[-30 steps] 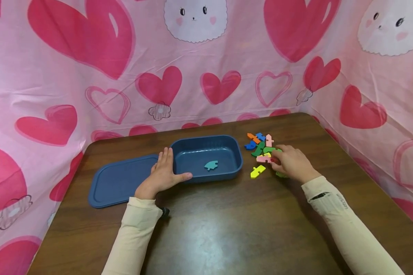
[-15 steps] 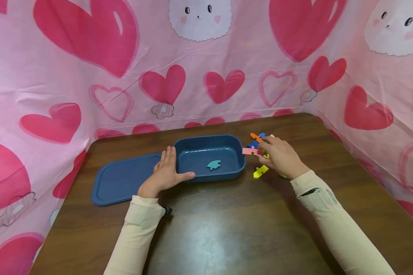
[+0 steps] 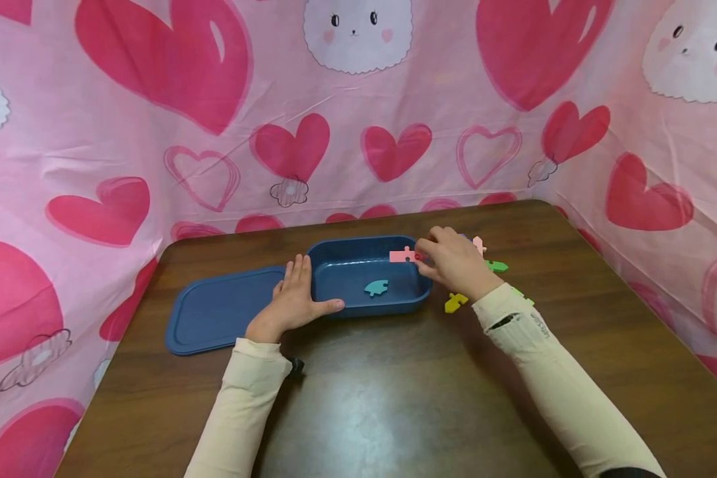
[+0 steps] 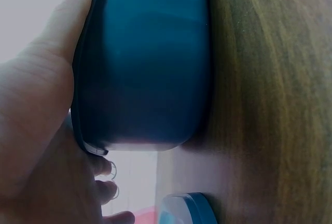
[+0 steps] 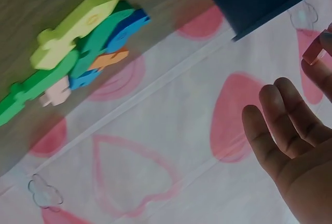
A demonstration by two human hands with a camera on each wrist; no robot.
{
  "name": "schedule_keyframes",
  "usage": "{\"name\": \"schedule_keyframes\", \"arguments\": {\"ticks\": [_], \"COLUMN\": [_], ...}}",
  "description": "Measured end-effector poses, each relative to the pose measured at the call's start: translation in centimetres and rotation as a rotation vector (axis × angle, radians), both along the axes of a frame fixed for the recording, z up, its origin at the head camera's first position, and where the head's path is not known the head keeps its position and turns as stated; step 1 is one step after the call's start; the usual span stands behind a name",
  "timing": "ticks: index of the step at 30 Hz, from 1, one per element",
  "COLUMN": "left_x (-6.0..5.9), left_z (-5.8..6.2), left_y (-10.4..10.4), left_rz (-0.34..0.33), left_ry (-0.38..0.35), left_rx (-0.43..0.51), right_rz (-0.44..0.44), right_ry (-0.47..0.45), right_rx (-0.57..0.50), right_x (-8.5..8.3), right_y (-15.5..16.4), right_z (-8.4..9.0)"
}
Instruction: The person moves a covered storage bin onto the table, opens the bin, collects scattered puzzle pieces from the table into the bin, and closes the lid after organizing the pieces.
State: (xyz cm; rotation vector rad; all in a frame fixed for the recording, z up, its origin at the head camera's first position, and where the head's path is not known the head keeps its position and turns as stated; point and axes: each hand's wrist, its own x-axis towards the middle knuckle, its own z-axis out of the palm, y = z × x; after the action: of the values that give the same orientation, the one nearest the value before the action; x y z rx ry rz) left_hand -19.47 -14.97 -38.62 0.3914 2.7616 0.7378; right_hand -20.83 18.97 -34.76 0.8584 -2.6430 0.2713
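Note:
In the head view a blue rectangular box (image 3: 370,309) stands uncovered on the table, with a teal puzzle piece (image 3: 376,287) lying on its floor. My left hand (image 3: 293,299) rests along the box's left end, fingers straight and thumb at the front rim. My right hand (image 3: 457,262) pinches a pink puzzle piece (image 3: 401,255) between thumb and forefinger, over the right part of the box. In the right wrist view the pinched pink piece (image 5: 314,49) shows at the right edge, the other fingers spread loosely.
A flat blue lid (image 3: 221,312) lies left of the box. Several coloured puzzle pieces, among them a green piece (image 3: 497,266) and a yellow piece (image 3: 456,303), lie right of the box, partly hidden by the right hand. A heart-patterned cloth (image 3: 311,99) hangs behind the table.
My right hand has lifted the pink piece from the pile and carried it left, over the box. The left hand has stayed at the box's end.

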Motion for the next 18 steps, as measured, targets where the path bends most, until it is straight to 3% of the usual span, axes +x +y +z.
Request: {"name": "schedule_keyframes", "arguments": {"ticks": [10, 18], "left_x": [-0.1, -0.3], "left_z": [0.0, -0.1], "left_y": [0.1, 0.1], "left_rz": [0.014, 0.021], "left_ry": [0.012, 0.008], "left_rx": [-0.024, -0.035], "right_rz": [0.017, 0.001], "right_ry": [0.01, -0.14], "right_rx": [0.09, 0.138], "right_x": [-1.7, -3.1], "right_y": [-3.8, -5.9], "right_z": [-0.5, -1.3]}}
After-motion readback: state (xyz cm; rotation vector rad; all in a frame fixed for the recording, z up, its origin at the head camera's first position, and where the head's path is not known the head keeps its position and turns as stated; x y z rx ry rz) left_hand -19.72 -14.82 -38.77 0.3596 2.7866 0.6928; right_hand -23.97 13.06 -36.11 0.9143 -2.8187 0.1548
